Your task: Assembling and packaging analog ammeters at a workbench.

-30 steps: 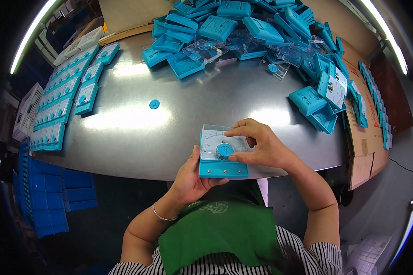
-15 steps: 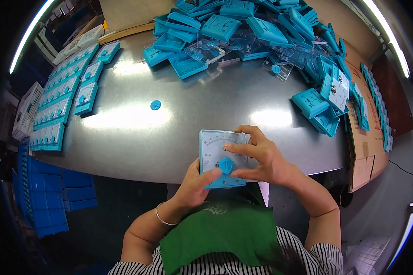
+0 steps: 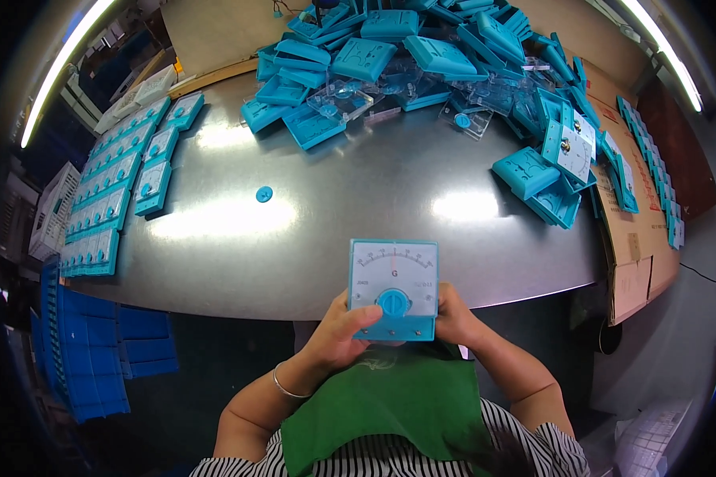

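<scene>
Close in front of me, past the table's near edge, I hold a blue panel meter [image 3: 414, 274] with a white dial, a thin red needle and a round blue knob [image 3: 393, 303]. My left hand [image 3: 336, 334] grips its lower left side, the thumb on the front beside the knob. Around the right edge closes my right hand [image 3: 455, 316]; its fingertips are hidden behind the meter. Beyond, on the metal table [image 3: 326, 262], lies a loose round blue knob [image 3: 264, 194].
Rows of similar meters [image 3: 103, 207] cover the left side. A heap of blue housings [image 3: 366, 60] and clear covers [image 3: 342, 99] fills the back. At right, more housings [image 3: 527, 172] lie near a cardboard sheet [image 3: 632, 246]. Blue bins [image 3: 95, 342] stand below left.
My right hand has moved off the meter's dial face to its right edge. The needle and whole scale now show. My left hand keeps its hold.
</scene>
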Tool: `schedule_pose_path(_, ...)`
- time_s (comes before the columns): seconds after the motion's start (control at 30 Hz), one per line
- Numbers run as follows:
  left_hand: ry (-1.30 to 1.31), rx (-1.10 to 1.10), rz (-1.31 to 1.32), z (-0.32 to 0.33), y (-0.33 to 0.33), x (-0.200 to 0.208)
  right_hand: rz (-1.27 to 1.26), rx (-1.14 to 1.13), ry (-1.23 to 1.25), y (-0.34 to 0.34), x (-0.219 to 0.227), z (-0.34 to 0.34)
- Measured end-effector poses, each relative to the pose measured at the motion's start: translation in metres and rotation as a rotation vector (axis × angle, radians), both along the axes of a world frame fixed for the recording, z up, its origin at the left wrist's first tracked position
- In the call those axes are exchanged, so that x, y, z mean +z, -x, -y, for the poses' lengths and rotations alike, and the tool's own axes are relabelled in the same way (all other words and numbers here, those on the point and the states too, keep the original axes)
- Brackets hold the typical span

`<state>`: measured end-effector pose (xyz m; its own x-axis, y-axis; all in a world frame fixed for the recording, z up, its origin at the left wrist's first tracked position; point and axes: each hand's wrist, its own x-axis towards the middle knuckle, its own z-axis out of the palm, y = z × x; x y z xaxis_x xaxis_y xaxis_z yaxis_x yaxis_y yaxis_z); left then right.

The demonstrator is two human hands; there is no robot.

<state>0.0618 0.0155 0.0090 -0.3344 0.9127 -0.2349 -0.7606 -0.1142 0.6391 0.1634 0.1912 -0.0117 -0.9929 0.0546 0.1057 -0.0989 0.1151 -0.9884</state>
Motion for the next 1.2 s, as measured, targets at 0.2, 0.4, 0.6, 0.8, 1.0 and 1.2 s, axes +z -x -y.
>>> schedule_pose_path(0.2,0.010,-0.015,0.027,0.001,-0.001,0.002,0.026,-0.030,0.048,-0.002,0.002,0.002)
schedule_pose_path(0.4,-0.062,0.034,-0.002,0.003,0.011,0.002,0.428,-0.170,0.486,-0.001,0.016,-0.010)
schedule_pose_path(0.6,-0.015,0.230,-0.483,-0.006,0.043,-0.007,0.227,-0.135,0.092,0.033,0.055,-0.014)
schedule_pose_path(0.8,-0.195,0.589,-0.654,-0.016,0.069,0.001,-0.385,-0.146,-0.972,0.092,0.072,0.016)
schedule_pose_path(1.0,-0.244,0.635,-0.234,0.009,0.105,-0.016,-0.175,-0.014,-0.536,0.187,0.036,-0.006)
schedule_pose_path(1.2,-0.130,0.616,-0.421,0.009,0.102,-0.019,-0.250,-0.292,-1.214,0.253,0.003,-0.016)
